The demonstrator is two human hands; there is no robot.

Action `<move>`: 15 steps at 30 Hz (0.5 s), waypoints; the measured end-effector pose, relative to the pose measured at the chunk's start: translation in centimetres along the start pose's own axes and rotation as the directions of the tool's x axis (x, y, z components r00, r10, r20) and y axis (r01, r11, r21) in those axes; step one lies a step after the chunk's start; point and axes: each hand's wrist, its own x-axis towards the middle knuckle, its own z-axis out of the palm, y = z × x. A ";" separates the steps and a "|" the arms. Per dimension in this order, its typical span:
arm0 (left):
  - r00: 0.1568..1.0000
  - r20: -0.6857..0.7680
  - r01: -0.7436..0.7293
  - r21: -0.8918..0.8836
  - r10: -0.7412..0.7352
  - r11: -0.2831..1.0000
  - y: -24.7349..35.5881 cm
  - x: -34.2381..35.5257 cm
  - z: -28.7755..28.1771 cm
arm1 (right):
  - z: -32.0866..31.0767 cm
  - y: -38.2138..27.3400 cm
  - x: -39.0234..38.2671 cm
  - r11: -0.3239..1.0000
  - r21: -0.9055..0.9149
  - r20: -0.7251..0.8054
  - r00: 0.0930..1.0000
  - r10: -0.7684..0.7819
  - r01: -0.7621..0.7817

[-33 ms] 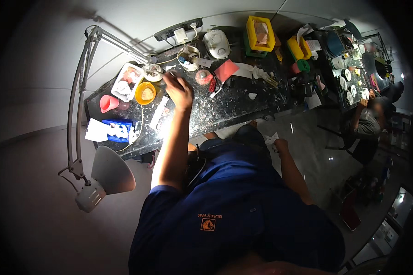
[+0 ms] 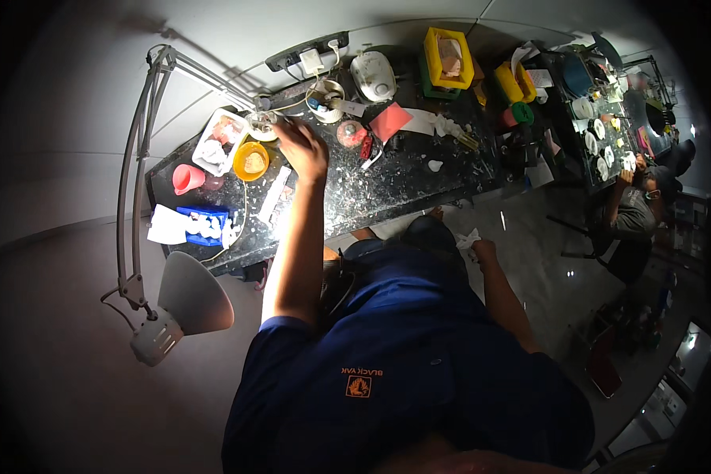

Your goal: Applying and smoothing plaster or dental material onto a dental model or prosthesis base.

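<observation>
My left hand reaches over the far left of the black workbench, its fingers stretched and slightly apart. Its fingertips are at the edge of a small round dish; whether they touch it I cannot tell. Just left of this hand stands an orange bowl with a pale lump inside. A white strip-like piece lies on the bench beside my left forearm. Low at my right side, away from the bench, my right hand is closed on a crumpled white tissue.
A white tray, a pink cup and a blue tray of white pieces stand at the left. The lamp hangs near my left arm. Yellow bins are at the back; a person sits at another bench, right.
My left hand has shifted slightly left, closer to the small round dish. My right hand with the tissue stays in place.
</observation>
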 end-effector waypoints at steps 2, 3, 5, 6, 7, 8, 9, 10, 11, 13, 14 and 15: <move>0.992 -0.089 -0.082 0.067 0.088 0.994 -0.3 3.7 0.9 | 0.4 -0.2 0.0 1.000 0.029 -0.016 1.000 0.014 -0.013; 0.993 -0.104 -0.045 0.060 0.051 0.997 -0.4 4.9 1.7 | 0.6 -0.4 0.0 0.999 0.036 -0.038 0.999 0.011 -0.010; 0.989 -0.125 -0.074 0.070 0.083 0.995 -0.9 7.1 3.3 | 0.8 -0.5 0.2 0.999 0.046 -0.060 0.998 0.003 0.000; 0.996 -0.092 0.018 0.121 -0.007 0.993 -1.1 7.5 4.0 | 0.7 -0.5 0.3 1.000 0.012 -0.059 0.998 -0.020 0.021; 0.997 -0.038 0.071 0.132 -0.067 0.989 -1.4 7.8 4.3 | 0.7 -0.4 0.5 0.999 -0.043 -0.101 0.995 -0.017 0.012; 0.988 0.034 0.142 0.158 -0.149 0.977 -1.7 7.9 4.7 | 0.7 -0.2 0.6 0.999 -0.016 -0.059 0.997 -0.047 0.046; 0.992 0.036 0.118 0.141 -0.124 0.983 -2.0 7.9 4.9 | 0.6 0.1 0.7 0.999 0.022 -0.059 0.998 -0.038 0.040; 0.996 0.019 0.089 0.124 -0.092 0.988 -2.3 7.8 5.0 | 0.5 0.5 0.8 0.999 0.044 -0.093 0.996 -0.010 0.015; 0.999 0.012 0.051 0.074 -0.052 0.996 -2.7 7.8 5.1 | 0.4 0.9 0.9 0.997 0.067 -0.063 0.998 -0.029 0.034; 0.997 0.025 0.076 -0.034 -0.075 0.997 -3.3 7.8 5.2 | 0.3 1.7 1.0 1.000 0.003 -0.116 0.993 0.002 -0.001; 0.998 0.001 0.064 -0.065 -0.064 0.996 -3.6 7.7 5.2 | 0.2 2.1 1.0 1.000 0.021 -0.083 0.996 -0.010 0.012; 0.996 0.020 0.089 -0.102 -0.088 0.991 -3.9 7.9 5.3 | 0.2 2.5 0.9 0.999 -0.004 -0.084 0.996 -0.036 0.036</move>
